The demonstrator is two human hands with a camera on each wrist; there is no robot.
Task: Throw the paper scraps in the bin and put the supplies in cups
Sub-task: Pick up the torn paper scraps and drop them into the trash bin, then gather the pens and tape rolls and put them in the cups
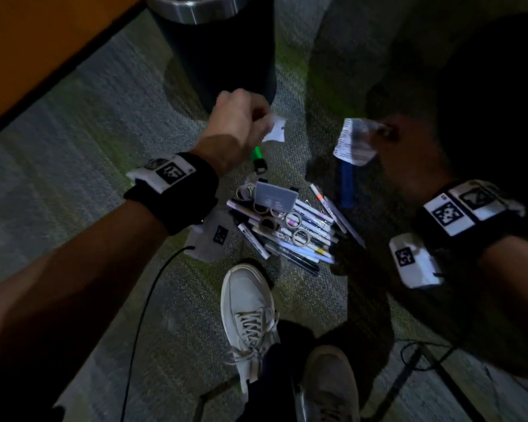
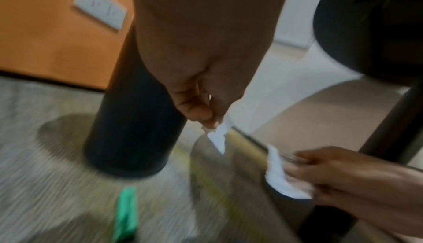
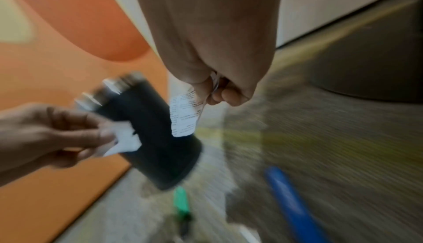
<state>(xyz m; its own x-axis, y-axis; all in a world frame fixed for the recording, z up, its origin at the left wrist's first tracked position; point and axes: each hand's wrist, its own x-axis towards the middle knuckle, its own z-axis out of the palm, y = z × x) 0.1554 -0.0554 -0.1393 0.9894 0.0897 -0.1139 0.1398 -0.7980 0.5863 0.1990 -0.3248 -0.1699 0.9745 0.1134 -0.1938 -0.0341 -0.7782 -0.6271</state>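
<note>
The black bin [image 1: 217, 47] stands upright on the carpet, ahead of both my hands and a little to the left; its steel rim is higher than my grips. My left hand [image 1: 238, 123] is the nearer one, almost against its wall, and pinches a small white scrap [image 1: 275, 132]. My right hand [image 1: 400, 147] is well apart, to the right, and pinches a printed receipt scrap [image 1: 354, 141] that hangs down. The pile of markers [image 1: 287, 233] lies below, toward me.
</note>
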